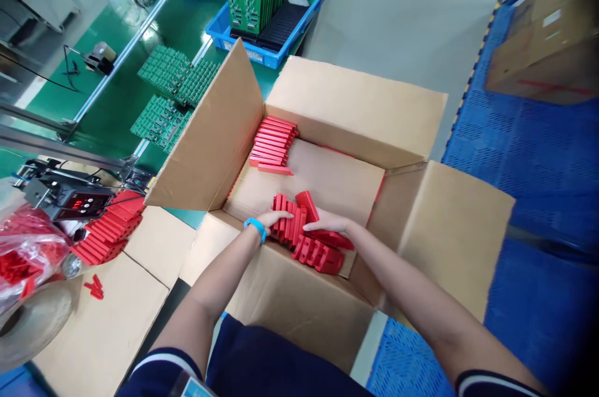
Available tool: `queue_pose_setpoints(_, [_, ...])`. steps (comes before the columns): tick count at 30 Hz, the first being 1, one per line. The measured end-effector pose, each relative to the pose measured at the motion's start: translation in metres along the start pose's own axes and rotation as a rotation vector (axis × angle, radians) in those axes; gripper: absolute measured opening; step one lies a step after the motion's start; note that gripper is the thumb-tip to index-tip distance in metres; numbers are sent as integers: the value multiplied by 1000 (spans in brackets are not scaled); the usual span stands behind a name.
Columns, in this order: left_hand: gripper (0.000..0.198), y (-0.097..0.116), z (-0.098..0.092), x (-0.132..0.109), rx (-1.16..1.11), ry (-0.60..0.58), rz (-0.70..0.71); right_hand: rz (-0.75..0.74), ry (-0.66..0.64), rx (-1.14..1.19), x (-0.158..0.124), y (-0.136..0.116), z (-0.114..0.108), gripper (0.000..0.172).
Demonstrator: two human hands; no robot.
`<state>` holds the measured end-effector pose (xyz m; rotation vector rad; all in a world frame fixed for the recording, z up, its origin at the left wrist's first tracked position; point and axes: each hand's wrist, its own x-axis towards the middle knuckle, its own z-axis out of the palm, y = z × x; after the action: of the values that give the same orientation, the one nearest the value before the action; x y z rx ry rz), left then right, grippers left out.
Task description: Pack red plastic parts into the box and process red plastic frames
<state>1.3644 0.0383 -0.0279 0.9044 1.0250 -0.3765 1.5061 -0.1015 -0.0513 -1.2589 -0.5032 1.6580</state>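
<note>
Navy sleeves point(159, 375) above an open carton, both hands laid on red pieces

A large open cardboard carton point(355, 110) fills most of the view, with its flaps folded outward. It is flanked on the right by a blue perforated mat point(528, 160) and on the left by a green-topped workbench point(116, 97), on which a blue tray point(243, 50) of green circuit boards point(255, 0) is set. Inside the carton, a cardboard liner point(309, 178) is partly covered by red plastic pieces point(304, 253). A tidy row point(272, 142) of them is stacked beside the far left wall, and a looser pile is gathered toward the near side. Bare liner is seen between the row and the pile, and a narrow gap is left between the pile and the right wall. Neither hand is clenched: both are held open, with fingers extended. The left hand point(276, 219), marked by a blue wristband point(256, 228), is laid on top of the pile, and the right hand point(327, 221) is placed on the pile just beside it.
</note>
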Motion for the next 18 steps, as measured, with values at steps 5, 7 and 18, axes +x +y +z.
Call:
queue_pose_setpoints(5, [30,15,-20,-4,-59,-76,-67,-58,42,-15,17,-7,10,68])
queue_pose_setpoints(7, [31,20,-24,-7,-98,-77,-35,-79,78,-38,23,-12,13,69])
queue_pose_setpoints(18, [55,14,-64,-158,-451,89,655,-212,143,-563,13,-69,81,70])
